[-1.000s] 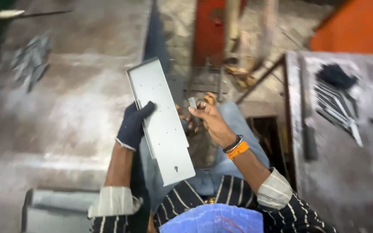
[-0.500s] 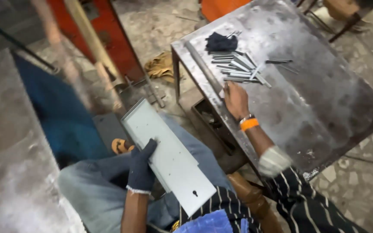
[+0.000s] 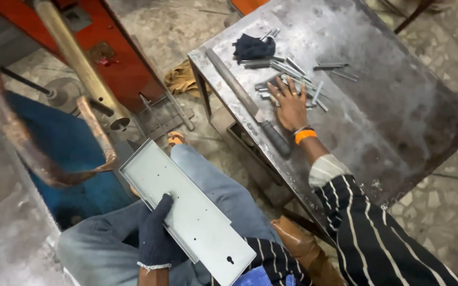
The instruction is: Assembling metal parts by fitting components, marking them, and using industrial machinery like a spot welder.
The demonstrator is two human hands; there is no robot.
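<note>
The left hand [image 3: 157, 241], in a dark knitted glove, holds a long, pale grey sheet-metal panel with folded edges and small punched holes [image 3: 189, 212]. Its fingers [image 3: 163, 204] lie over the panel's flat face with the near long edge tucked under the palm, so they are clamped on the panel about halfway along its length, above the person's lap in blue jeans [image 3: 223, 190].

The panel looks thin, stiff and light enough for 1 hand, but long; held off-centre it would likely tip. The folded rims probably give the surest hold, and the cut edges may be sharp, so the gloved hand suits it.

The bare right hand [image 3: 291, 103], with an orange wristband [image 3: 305, 136], rests palm down on the grey steel desk [image 3: 398, 106], fingers [image 3: 282, 85] spread apart over a scatter of short, narrow grey metal strips [image 3: 292, 69]. They hold nothing that can be seen. These strips look small, rigid and smooth, likely awkward to lift flat; sliding 1 to the edge may help.

Just beyond those fingers lies a dark cloth glove [image 3: 253, 47], and to their left a long metal file with a dark handle [image 3: 250, 103].
</note>
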